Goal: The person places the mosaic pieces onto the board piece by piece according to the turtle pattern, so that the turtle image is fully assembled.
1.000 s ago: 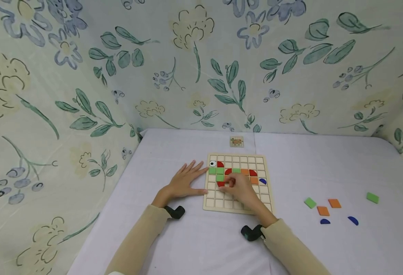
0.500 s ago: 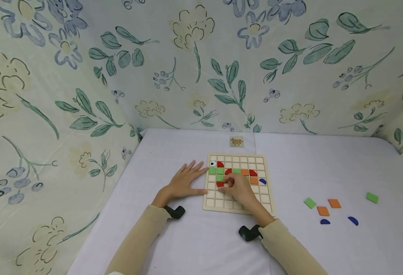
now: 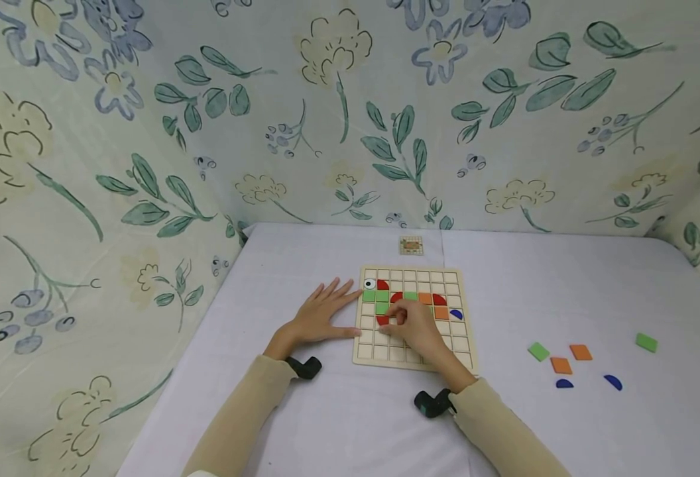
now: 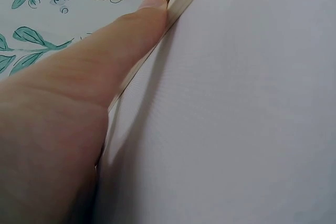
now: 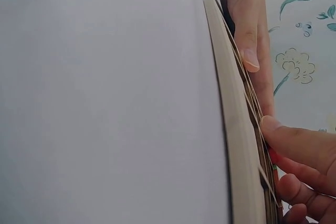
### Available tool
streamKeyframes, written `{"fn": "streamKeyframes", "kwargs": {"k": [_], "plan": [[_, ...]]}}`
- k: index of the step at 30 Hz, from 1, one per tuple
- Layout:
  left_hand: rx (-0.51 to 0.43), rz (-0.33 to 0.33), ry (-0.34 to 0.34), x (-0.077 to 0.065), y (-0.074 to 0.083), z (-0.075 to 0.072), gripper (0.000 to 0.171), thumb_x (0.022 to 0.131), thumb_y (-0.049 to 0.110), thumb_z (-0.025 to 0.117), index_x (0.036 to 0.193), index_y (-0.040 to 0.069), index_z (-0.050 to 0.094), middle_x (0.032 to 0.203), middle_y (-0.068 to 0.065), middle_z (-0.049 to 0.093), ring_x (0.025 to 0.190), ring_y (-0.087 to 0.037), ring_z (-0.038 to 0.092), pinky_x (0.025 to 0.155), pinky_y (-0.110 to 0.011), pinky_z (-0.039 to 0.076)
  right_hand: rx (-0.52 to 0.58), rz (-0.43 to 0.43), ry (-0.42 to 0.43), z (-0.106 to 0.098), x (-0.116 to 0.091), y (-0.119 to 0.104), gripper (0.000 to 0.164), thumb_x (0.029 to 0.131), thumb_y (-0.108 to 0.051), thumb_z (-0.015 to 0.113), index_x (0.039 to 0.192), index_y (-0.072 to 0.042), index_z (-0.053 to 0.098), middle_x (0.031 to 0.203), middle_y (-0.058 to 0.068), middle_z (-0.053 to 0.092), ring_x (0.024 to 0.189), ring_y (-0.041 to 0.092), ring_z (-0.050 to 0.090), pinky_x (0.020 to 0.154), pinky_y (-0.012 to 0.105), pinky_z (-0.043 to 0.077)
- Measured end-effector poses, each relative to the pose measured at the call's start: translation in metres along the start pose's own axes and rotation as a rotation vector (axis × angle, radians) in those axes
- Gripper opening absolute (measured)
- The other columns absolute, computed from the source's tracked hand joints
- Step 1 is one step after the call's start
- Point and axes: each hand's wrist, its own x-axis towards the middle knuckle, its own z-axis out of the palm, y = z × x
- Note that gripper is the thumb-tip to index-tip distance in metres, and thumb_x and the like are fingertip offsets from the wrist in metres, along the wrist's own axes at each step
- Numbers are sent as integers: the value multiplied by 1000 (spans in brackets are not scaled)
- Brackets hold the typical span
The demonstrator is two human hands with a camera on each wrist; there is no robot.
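A square wooden grid board (image 3: 406,356) lies on the table, with red, green, orange and blue flat tiles in its cells and a white eye tile (image 3: 370,284) at upper left. My left hand (image 3: 321,317) spreads flat beside it, thumb and index fingertip at its left edge. Over the middle of the board, my right hand (image 3: 419,331) has thumb and index finger at a red quarter-circle tile (image 3: 382,320), pinching it at a cell below a green square tile (image 3: 382,309). The right wrist view shows red (image 5: 272,156) between that thumb and finger. Several cells are hidden under the right hand.
Right of the board lie loose tiles: green squares (image 3: 538,352) (image 3: 646,342), orange squares (image 3: 561,366) (image 3: 581,352) and blue half-circles (image 3: 565,384) (image 3: 613,382). A small picture card (image 3: 411,246) sits behind the board. Floral cloth (image 3: 338,132) hangs at the back and left.
The right hand and wrist have shifted very slightly left, and the red quarter-circle tile with them by a hair. The left hand, board and loose tiles stay in place.
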Motion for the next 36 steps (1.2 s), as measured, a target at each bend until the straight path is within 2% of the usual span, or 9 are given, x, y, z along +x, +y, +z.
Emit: {"fn": "streamKeyframes", "kwargs": {"k": [13, 22, 27, 34, 36], "plan": [[6, -14, -16, 1, -1, 2, 93, 85, 77, 53, 160, 34, 21, 167, 2, 8, 152, -24, -4, 120, -48, -4, -14, -3, -6, 1, 1, 2, 25, 75, -10, 89, 94, -3, 74, 65, 2, 52, 60, 16, 45, 54, 26, 36], [-12, -6, -13, -1, 0, 1, 93, 85, 76, 54, 160, 33, 22, 167, 2, 10, 152, -24, -3, 120, -48, -3, 16, 25, 6, -2, -1, 1, 24, 76, -13, 89, 93, -5, 74, 67, 2, 54, 62, 17, 47, 54, 26, 37], [-12, -3, -2, -1, 0, 2, 92, 85, 76, 54, 160, 32, 24, 166, 0, 12, 153, -26, -1, 120, -50, -2, 36, 27, 14, -15, -4, 3, 24, 78, -15, 87, 97, -6, 74, 69, 1, 54, 65, 17, 48, 56, 26, 37], [-15, -8, -10, -1, 2, 0, 93, 85, 76, 55, 160, 31, 23, 167, 1, 10, 152, -25, -2, 120, -49, -3, 28, -130, 22, -49, -12, 15, 27, 80, -15, 86, 100, -2, 74, 69, 1, 55, 65, 18, 48, 57, 25, 40], [-16, -8, -9, -1, 2, -1, 93, 85, 76, 55, 160, 31, 23, 167, 1, 10, 152, -25, -3, 120, -49, -3, 22, -149, 29, -61, -16, 21, 27, 80, -14, 85, 100, 0, 74, 71, 1, 56, 66, 18, 47, 57, 25, 40]]}}
